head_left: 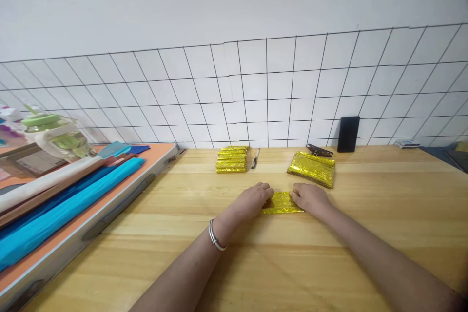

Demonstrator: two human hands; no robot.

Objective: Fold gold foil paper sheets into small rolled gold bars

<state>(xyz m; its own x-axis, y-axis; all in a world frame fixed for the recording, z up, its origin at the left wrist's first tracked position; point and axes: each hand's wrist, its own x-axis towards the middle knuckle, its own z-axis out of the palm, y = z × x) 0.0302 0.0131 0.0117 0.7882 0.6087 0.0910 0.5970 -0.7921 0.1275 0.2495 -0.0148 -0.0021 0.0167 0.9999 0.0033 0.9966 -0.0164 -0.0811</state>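
A strip of shiny gold foil (282, 202) lies on the wooden table in front of me, with crease lines running along its length. My left hand (255, 200) grips its left end, fingers curled over the edge. At the opposite end my right hand (310, 197) is closed on the foil, thumb and fingers bent around it. The fingertips are partly hidden. Behind my right hand is a flat stack of gold foil sheets (312, 168). Farther back on the left, several narrow folded gold foil strips (231, 161) lie in a row.
Beside the folded strips lies a pen (255, 158). A black stapler-like tool (319, 150) sits behind the stack, and a black phone (348, 134) leans on the tiled wall. At left, rolls of coloured paper (73, 212), a cardboard box (31, 160) and a green-lidded bottle (60, 134) occupy an orange-topped surface.
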